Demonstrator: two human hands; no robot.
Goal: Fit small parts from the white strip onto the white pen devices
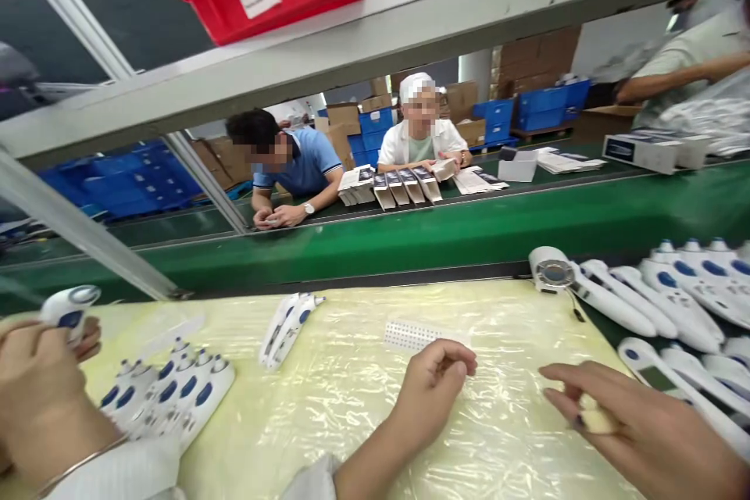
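White, grey-dotted rectangular sheet [412, 335] looked light, flimsy, best edge-held | left hand [434, 376] curled beside it, holding unclear | right hand [636, 418] had thumb, forefinger narrowly parted

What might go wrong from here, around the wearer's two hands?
1. The left hand is right by the dotted sheet, so a careless sweep might drag or crease it.
2. The right hand is close to the crowded white devices; a wide move could knock one.
3. The plastic covering looks wrinkled, so tugging it might shift the two devices lying together.
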